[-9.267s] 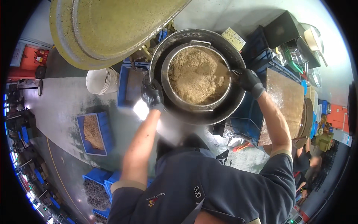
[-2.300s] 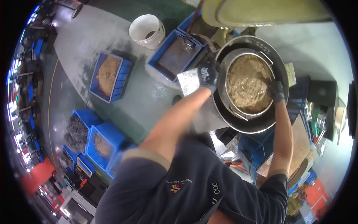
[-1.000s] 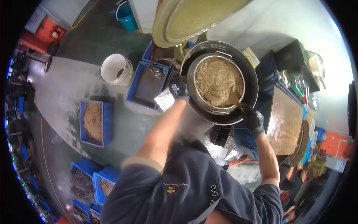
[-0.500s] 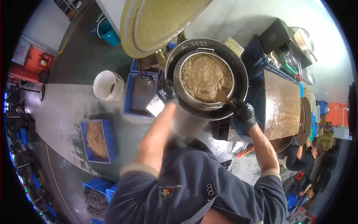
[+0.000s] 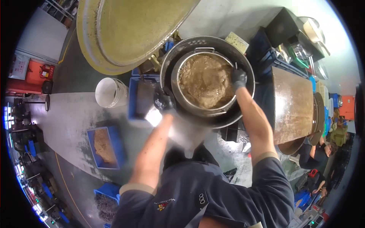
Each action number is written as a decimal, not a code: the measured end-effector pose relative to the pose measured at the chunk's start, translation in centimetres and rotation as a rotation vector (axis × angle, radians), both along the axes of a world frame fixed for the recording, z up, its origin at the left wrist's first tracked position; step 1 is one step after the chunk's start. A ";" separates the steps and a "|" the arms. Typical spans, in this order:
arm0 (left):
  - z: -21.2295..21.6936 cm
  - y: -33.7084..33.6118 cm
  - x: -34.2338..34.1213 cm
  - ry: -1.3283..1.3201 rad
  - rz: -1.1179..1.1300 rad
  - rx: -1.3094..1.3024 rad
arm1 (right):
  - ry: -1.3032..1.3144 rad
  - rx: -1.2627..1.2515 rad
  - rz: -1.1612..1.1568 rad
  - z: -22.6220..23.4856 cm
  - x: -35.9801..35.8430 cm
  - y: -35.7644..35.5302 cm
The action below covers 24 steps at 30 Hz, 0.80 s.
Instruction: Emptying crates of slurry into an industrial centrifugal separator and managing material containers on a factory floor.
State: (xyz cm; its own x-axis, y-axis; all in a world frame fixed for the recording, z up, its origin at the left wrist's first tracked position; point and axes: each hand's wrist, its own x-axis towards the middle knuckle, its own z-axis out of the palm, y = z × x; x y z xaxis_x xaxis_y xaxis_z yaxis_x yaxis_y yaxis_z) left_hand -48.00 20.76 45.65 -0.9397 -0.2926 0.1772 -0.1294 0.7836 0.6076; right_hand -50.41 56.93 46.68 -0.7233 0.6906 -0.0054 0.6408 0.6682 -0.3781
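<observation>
A steel pot (image 5: pixel 221 112) with wire handles sits inside a larger dark drum (image 5: pixel 248 68) that has holes along its upper wall. Wet, lumpy brown slurry (image 5: pixel 207 81) fills the pot. My left hand (image 5: pixel 164 99), in a black glove, is closed on the drum's left rim. At the pot's right side, my gloved right hand (image 5: pixel 238 77) is closed on a flat-bladed tool, and only a small metal bit of it shows above the fist. Its blade cannot be made out against the slurry.
A large yellowish round lid (image 5: pixel 133 34) stands raised at upper left. Left of the drum are a white bucket (image 5: pixel 110 92) and blue bins (image 5: pixel 119 148), one with brown grains. A brown metal box (image 5: pixel 292 106) stands to the right. Co-workers (image 5: pixel 313 155) are farther right.
My right hand has moved up along the pot's right side, and the tool's blade no longer shows plainly. My left hand stays on the rim. The view has shifted slightly.
</observation>
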 end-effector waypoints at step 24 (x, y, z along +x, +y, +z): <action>0.1 -1.3 -0.5 0.190 0.058 -0.024 | -0.090 0.120 0.588 6.9 -1.7 -2.4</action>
State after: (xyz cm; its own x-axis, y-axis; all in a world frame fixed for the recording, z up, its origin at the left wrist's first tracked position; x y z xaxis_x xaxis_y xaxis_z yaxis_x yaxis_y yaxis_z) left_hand -48.53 19.48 45.79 -0.8702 -0.3392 0.3574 -0.0596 0.7924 0.6070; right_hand -52.09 54.50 53.63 -0.9842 0.1744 -0.0313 0.1768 0.9545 -0.2400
